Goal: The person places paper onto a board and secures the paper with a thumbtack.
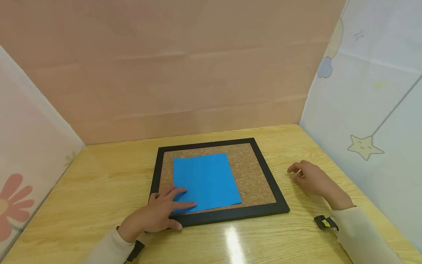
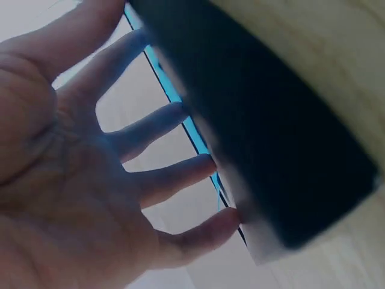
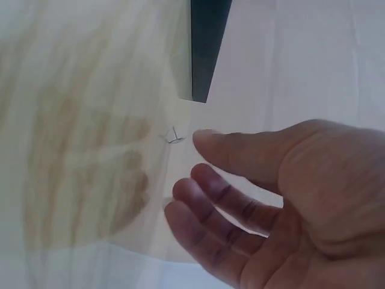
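A sheet of blue paper (image 1: 204, 179) lies flat on a cork board (image 1: 254, 176) with a black frame (image 1: 235, 212). My left hand (image 1: 158, 212) rests on the paper's lower left corner with its fingers spread. Its thumb is by the frame's front edge. In the left wrist view the straight fingers (image 2: 156, 132) reach over the frame's side. My right hand (image 1: 311, 178) is right of the board, fingers loosely bent, holding nothing. Just ahead of its thumb tip, the right wrist view shows a small thumbtack (image 3: 174, 139) on the table, point up, apart from the fingers.
The board lies on a light wood table (image 1: 108, 183). A tan backdrop (image 1: 184, 73) stands behind it. Printed panels close in the sides, a flower panel (image 1: 29, 128) on the left and a star panel (image 1: 379, 110) on the right.
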`<state>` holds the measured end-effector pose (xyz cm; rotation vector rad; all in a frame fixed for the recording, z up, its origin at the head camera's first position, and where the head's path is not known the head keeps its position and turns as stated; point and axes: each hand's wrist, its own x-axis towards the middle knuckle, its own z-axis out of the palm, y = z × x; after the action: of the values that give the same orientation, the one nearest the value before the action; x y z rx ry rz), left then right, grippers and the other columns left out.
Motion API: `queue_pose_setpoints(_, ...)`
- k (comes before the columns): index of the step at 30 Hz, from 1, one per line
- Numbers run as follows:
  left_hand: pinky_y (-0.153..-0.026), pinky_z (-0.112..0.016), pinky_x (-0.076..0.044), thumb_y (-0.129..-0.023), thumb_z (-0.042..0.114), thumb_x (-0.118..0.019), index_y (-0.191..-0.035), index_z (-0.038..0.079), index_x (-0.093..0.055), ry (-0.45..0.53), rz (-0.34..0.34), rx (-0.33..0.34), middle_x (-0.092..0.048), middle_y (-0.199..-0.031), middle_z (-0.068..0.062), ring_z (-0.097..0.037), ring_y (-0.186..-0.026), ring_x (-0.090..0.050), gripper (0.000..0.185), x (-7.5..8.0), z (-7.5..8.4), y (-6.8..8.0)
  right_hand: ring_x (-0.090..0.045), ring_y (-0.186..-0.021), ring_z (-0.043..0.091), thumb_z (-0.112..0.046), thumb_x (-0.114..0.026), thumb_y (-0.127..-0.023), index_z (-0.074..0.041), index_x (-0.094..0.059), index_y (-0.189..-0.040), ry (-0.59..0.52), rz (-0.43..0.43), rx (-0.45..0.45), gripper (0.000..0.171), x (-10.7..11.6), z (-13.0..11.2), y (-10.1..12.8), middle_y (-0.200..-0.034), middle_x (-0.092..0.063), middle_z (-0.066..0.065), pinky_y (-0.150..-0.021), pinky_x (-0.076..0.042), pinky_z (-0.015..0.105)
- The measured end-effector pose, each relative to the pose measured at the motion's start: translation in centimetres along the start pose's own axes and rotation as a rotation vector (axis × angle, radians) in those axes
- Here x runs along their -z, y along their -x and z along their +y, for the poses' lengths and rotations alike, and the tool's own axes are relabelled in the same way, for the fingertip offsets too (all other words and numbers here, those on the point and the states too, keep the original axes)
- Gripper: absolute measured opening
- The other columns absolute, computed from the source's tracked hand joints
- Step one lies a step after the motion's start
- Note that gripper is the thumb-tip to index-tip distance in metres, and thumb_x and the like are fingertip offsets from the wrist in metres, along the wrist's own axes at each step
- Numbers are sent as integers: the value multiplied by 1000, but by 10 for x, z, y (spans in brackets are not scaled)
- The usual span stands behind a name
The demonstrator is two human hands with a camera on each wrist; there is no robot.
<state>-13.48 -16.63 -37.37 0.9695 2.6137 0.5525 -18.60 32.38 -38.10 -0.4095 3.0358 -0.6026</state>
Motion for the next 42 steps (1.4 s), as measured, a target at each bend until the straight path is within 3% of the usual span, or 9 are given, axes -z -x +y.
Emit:
queue_pose_setpoints(11, -88, -66, -31, -84, 40, -74, -142, 36, -55, -64, 27, 15, -38, -157, -12, -50, -145, -26, 62, -3, 3, -1, -59, -79, 14, -9, -65, -94, -8, -69, -96, 17, -6, -6, 4, -6, 4, -9, -88, -67, 2, -71, -48, 36)
queue_pose_setpoints(24, -94, -73, -28, -83, 37, -76, -142, 37, -55, -42, 26, 42, -37, -158, -11, -50, -147, -24, 63, -3, 3, -4, -61, -79, 18, -10, -56, -98, -9, -69, -97, 50, -1, -62, 12, -6, 10, -8, -90, -68, 5, -70, -49, 39)
queue_pose_setpoints(33, -93, -74, -28, -82, 36, -77, -141, 37, -56, -39, 42, 49, -38, -157, -10, -50, -147, -25, 63, -4, 3, -3, -66, -85, 28, -11, -60, -96, -10, -70, -98, 14, -6, -71, 10, -6, 17, -8, -93, -70, 8, -75, -52, 48)
queue_pose_setpoints(39, -92, -70, -30, -81, 35, -78, -140, 37, -57, -42, 56, 54, -39, -156, -11, -50, -146, -27, 63, -4, 5, -3, -64, -82, 20, -12, -63, -96, -12, -70, -97, -9, -2, -65, 8, -8, 22, -7, -91, -69, 4, -71, -50, 40)
queue_pose_setpoints(42, -91, -69, -30, -80, 35, -78, -140, 36, -57, -46, 63, 54, -40, -156, -11, -50, -145, -28, 63, -4, 5, -3, -61, -81, 13, -18, -65, -97, -14, -71, -100, -70, -6, -73, 9, -9, 27, -7, -93, -70, 2, -71, -48, 33)
